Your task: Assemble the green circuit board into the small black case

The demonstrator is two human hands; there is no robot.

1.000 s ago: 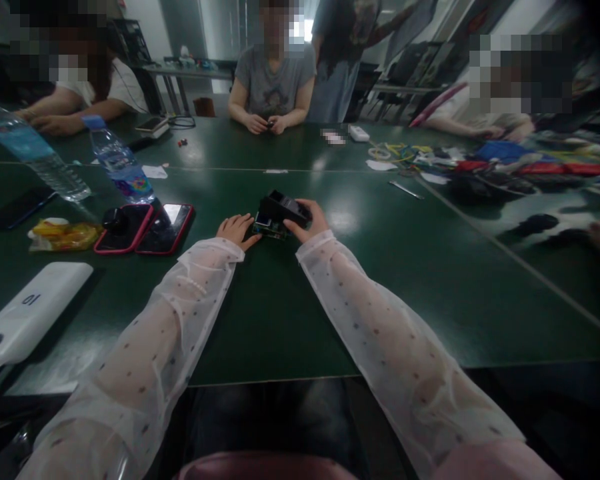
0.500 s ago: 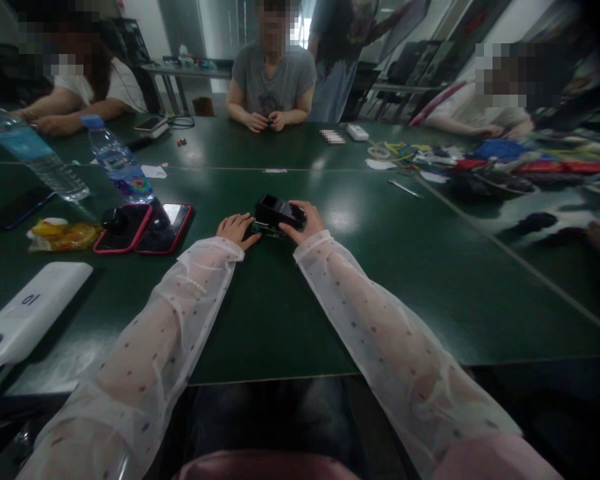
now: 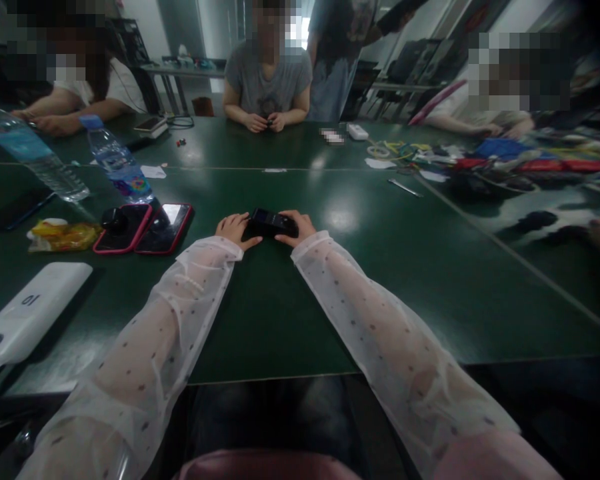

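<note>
A small black device [image 3: 271,223] lies low over the green table [image 3: 280,300], between my two hands. My left hand [image 3: 236,230] is closed on its left end, with the thumb along the near side. Around its right end my right hand [image 3: 299,230] is wrapped, thumb in front and fingers behind. Sheer white sleeves with dark stars cover both forearms. The device's underside is hidden, and its fine details are too dark to read.
To the left are two red-edged phones [image 3: 165,229], a yellow packet [image 3: 63,235], a white power bank [image 3: 35,310] and a water bottle [image 3: 117,163]. A thin metal tool [image 3: 405,188] and tangled cables [image 3: 405,152] lie to the right. A person [image 3: 267,80] sits opposite.
The upper black part, tilted and raised before, now sits lower and flatter between my hands. My right hand has come down slightly with it. The person opposite leans a little to the left.
</note>
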